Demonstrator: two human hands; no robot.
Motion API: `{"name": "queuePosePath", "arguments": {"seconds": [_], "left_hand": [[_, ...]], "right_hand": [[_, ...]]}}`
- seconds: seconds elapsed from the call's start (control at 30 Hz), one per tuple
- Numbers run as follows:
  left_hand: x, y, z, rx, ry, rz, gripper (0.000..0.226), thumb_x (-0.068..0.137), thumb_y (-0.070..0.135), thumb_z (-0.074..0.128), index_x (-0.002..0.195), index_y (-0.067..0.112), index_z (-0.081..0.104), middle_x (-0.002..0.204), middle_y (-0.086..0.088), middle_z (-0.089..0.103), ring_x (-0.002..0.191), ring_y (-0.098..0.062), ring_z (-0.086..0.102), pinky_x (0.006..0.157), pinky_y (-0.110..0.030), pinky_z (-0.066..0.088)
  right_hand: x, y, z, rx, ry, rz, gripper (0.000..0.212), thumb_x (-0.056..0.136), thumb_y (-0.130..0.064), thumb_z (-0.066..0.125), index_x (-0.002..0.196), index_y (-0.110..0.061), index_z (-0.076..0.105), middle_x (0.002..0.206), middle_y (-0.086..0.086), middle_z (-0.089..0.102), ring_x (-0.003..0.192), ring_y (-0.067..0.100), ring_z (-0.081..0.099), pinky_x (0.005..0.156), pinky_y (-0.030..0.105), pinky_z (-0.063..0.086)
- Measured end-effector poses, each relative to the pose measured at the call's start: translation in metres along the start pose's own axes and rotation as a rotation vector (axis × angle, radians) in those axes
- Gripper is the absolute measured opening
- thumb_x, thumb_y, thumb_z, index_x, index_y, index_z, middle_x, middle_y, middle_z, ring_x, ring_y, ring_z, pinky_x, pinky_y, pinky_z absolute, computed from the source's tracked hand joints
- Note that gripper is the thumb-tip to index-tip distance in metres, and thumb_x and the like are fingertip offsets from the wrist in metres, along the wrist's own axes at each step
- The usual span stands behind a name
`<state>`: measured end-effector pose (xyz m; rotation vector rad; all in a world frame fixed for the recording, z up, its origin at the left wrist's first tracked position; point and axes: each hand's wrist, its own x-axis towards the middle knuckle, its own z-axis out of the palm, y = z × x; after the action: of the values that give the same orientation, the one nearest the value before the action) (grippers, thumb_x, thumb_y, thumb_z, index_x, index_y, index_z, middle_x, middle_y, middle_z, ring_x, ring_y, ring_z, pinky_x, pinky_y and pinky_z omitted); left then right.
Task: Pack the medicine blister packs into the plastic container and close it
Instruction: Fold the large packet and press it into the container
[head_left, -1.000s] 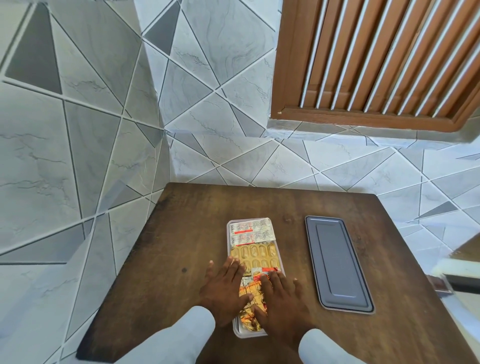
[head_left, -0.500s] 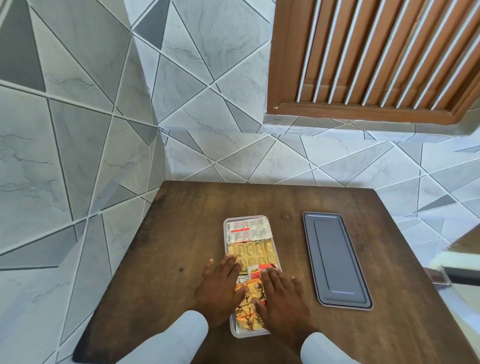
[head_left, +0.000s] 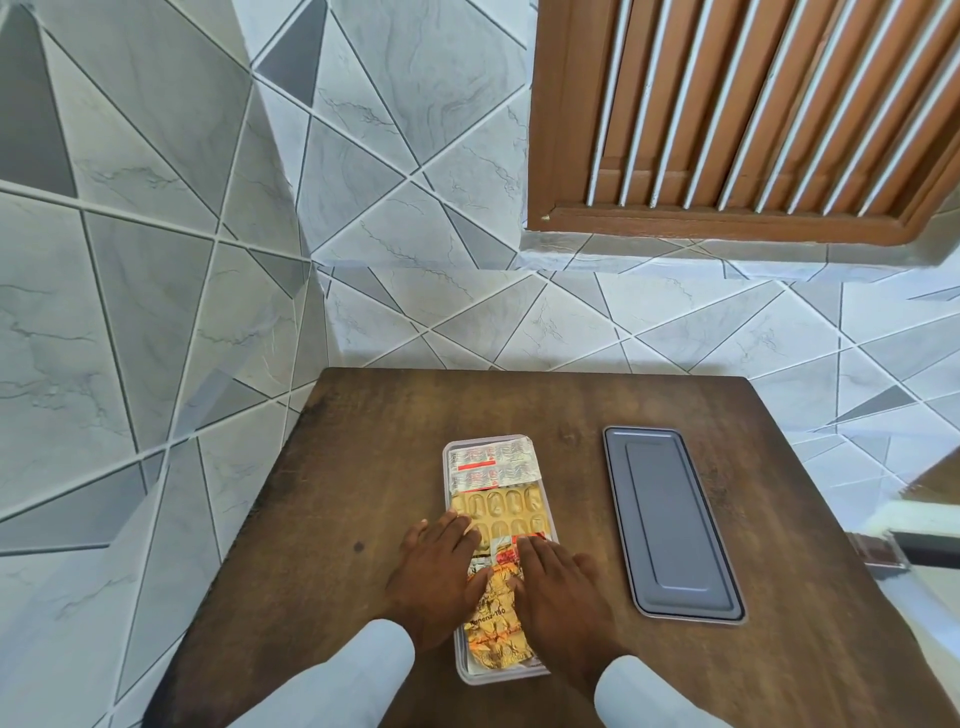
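A clear plastic container lies lengthwise on the brown wooden table, filled with blister packs. Silver-and-red packs fill its far end, a gold pack the middle, a crumpled gold-and-orange pack the near end. My left hand lies flat, fingers spread, on the container's left side and on the packs. My right hand lies flat on the right side, pressing the packs. Neither hand grips anything. The grey lid lies apart, to the right of the container.
Tiled walls close in behind the table and on the left. A brown louvred window is above at the right. A dark object juts in at the table's right edge. Bare tabletop shows left of the container.
Both hands stay flat on the packs in the container. The view has shifted slightly; the lid and container have not moved.
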<state>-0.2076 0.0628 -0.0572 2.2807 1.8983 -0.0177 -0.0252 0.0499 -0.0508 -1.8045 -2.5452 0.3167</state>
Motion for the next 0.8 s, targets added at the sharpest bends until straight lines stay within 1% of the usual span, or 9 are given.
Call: {"name": "queuePosePath", "arguments": {"seconds": [0.03,0.07,0.1,0.2,0.3,0.4,0.53,0.7,0.8], "left_hand": [[0.000,0.000,0.000,0.002,0.006,0.002,0.065,0.094,0.063,0.017,0.149,0.029,0.025,0.161,0.007,0.018,0.149,-0.016,0.008,0.119,-0.041,-0.002],[0.002,0.001,0.000,0.002,0.010,0.003,0.065,0.094,0.063,0.017,0.149,0.030,0.025,0.161,0.007,0.017,0.149,-0.016,0.008,0.119,-0.041,-0.002],[0.002,0.001,0.001,-0.002,0.015,0.001,0.066,0.094,0.063,0.016,0.150,0.030,0.023,0.161,0.007,0.015,0.149,-0.016,0.006,0.119,-0.041,-0.003],[0.009,0.001,0.002,-0.014,0.023,-0.008,0.069,0.093,0.063,0.012,0.153,0.029,0.008,0.163,0.007,-0.001,0.149,-0.015,-0.007,0.119,-0.041,-0.007],[0.031,-0.003,-0.002,0.013,0.020,-0.014,0.069,0.095,0.057,0.009,0.153,0.023,-0.006,0.162,0.004,-0.012,0.147,-0.016,-0.018,0.119,-0.046,-0.009],[0.057,-0.006,-0.006,0.006,-0.022,-0.052,0.069,0.096,0.056,0.010,0.152,0.020,-0.007,0.162,0.000,-0.013,0.147,-0.019,-0.019,0.118,-0.053,-0.007],[0.069,-0.010,0.004,0.066,-0.078,-0.111,0.072,0.093,0.060,0.004,0.153,0.021,-0.005,0.162,0.000,-0.010,0.147,-0.024,-0.019,0.115,-0.059,-0.007],[0.066,-0.012,0.008,0.139,-0.062,-0.132,0.077,0.089,0.065,-0.002,0.153,0.023,-0.001,0.162,0.001,-0.007,0.145,-0.030,-0.023,0.111,-0.060,-0.017],[0.064,-0.012,0.005,0.084,-0.041,-0.144,0.073,0.091,0.063,0.003,0.153,0.024,0.003,0.163,0.002,-0.003,0.146,-0.028,-0.022,0.113,-0.058,-0.016]], "right_hand": [[0.000,0.000,-0.003,-0.019,0.033,-0.004,0.069,0.097,-0.053,0.003,0.146,-0.021,0.040,0.149,0.000,0.046,0.136,0.023,0.044,0.112,0.046,0.032],[0.002,0.001,-0.002,-0.025,0.063,-0.014,0.069,0.097,-0.053,0.003,0.144,-0.021,0.042,0.148,0.000,0.048,0.135,0.023,0.046,0.111,0.045,0.033],[0.004,0.003,-0.001,-0.014,0.070,-0.031,0.066,0.098,-0.053,0.007,0.147,-0.021,0.037,0.151,0.000,0.043,0.139,0.023,0.040,0.115,0.046,0.027],[0.021,0.011,0.002,0.028,0.020,-0.043,0.064,0.098,-0.053,0.008,0.155,-0.022,0.011,0.163,-0.001,0.011,0.151,0.021,0.003,0.118,0.042,-0.004],[0.051,0.018,-0.002,0.020,0.030,-0.020,0.065,0.099,-0.051,0.008,0.154,-0.019,-0.001,0.164,0.001,-0.005,0.148,0.021,-0.017,0.118,0.045,-0.007],[0.083,0.021,-0.003,0.048,0.021,0.035,0.068,0.098,-0.054,0.011,0.153,-0.019,-0.006,0.163,0.001,-0.011,0.147,0.021,-0.020,0.120,0.051,-0.005],[0.105,0.024,0.006,0.008,-0.011,0.066,0.072,0.096,-0.058,0.009,0.153,-0.018,-0.006,0.163,0.002,-0.011,0.147,0.023,-0.020,0.117,0.055,-0.009],[0.101,0.021,0.015,-0.071,-0.019,0.044,0.074,0.095,-0.058,0.004,0.154,-0.014,-0.002,0.163,0.007,-0.006,0.148,0.026,-0.018,0.116,0.055,-0.014],[0.101,0.022,0.013,-0.089,-0.005,0.027,0.076,0.095,-0.059,0.004,0.154,-0.012,0.002,0.164,0.009,-0.001,0.149,0.028,-0.014,0.115,0.054,-0.015]]}}
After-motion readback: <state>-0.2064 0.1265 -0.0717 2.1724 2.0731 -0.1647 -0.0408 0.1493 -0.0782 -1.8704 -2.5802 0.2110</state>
